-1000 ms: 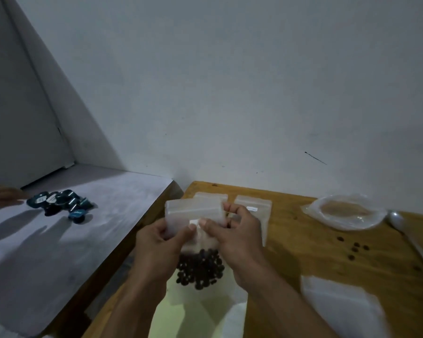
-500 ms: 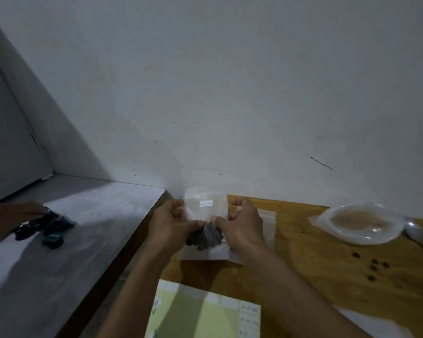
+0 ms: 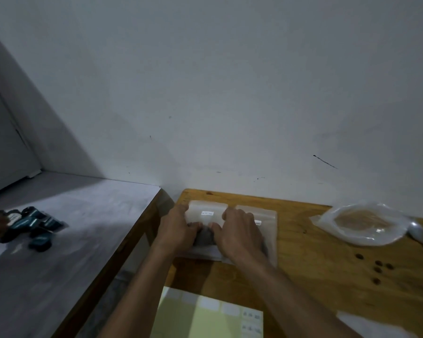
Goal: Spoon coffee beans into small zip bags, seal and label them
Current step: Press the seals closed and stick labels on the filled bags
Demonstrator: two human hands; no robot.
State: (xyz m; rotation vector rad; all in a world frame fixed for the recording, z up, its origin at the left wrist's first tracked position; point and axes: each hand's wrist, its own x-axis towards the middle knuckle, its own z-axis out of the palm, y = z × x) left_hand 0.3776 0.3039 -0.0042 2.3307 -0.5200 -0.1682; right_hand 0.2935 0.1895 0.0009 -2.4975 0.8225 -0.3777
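It looked like a plain room in a home, set up for small hand packing. A bare white wall (image 3: pixel 230 81), scuffed and marked, stood behind a worn wooden table (image 3: pixel 315 276) pushed against it. A grey-white counter (image 3: pixel 83 228) ran beside it, near a doorway (image 3: pixel 3 147). A yellow label sheet (image 3: pixel 205 318) and filled zip bags (image 3: pixel 269 218) lay on the table.
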